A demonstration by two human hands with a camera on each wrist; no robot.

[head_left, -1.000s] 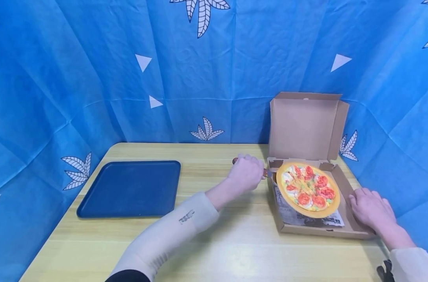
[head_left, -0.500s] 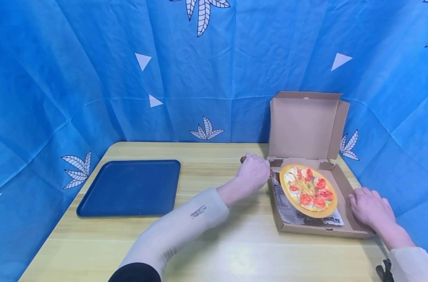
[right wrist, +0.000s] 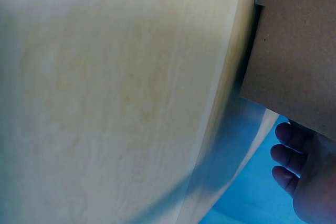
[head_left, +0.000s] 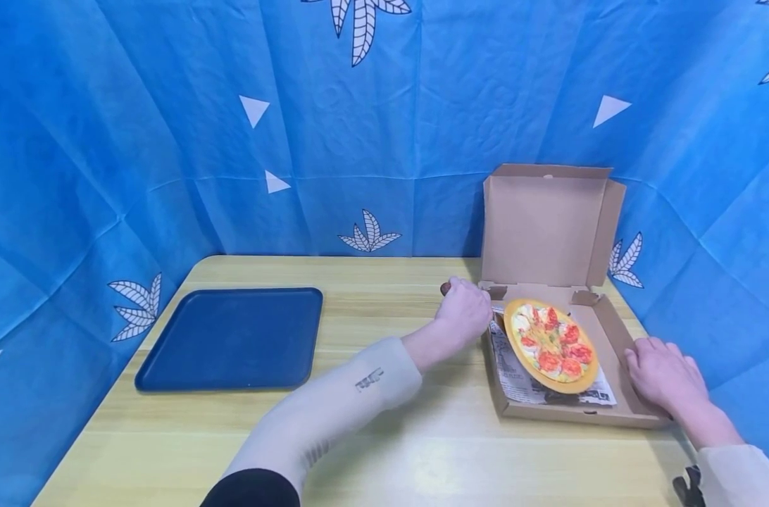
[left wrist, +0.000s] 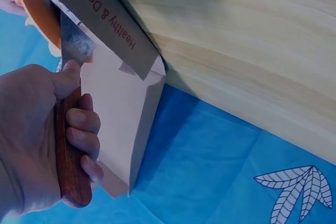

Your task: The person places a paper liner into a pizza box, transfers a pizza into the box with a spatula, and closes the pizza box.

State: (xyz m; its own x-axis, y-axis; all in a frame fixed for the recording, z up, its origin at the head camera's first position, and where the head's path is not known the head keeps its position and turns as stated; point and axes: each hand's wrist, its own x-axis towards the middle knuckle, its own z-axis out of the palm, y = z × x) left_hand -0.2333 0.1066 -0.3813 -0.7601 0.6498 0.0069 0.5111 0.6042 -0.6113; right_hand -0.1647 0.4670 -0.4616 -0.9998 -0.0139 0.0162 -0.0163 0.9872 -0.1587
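Note:
In the head view a pizza (head_left: 552, 348) with red toppings sits tilted over the cardboard pizza box (head_left: 587, 417), its right side lower. My left hand (head_left: 463, 310), at the box's left edge, grips the brown wooden handle (left wrist: 73, 150) of a spatula. Part of its metal blade (left wrist: 76, 43) shows in the left wrist view, reaching under the pizza; the rest is hidden. My right hand (head_left: 666, 373) rests on the right wall of the box. In the right wrist view, fingers of the right hand (right wrist: 315, 177) show beside the cardboard.
Printed paper (head_left: 517, 380) lines the box, whose raised lid (head_left: 543, 225) stands at the back. A dark blue tray (head_left: 232, 338) lies on the left of the wooden table (head_left: 422, 451). Blue patterned cloth (head_left: 384, 127) hangs behind. A small black object (head_left: 691, 486) is by the right sleeve.
My left hand has moved right with the spatula, closer to the box. The pizza has tilted more steeply and looks narrower. My right hand stays in place.

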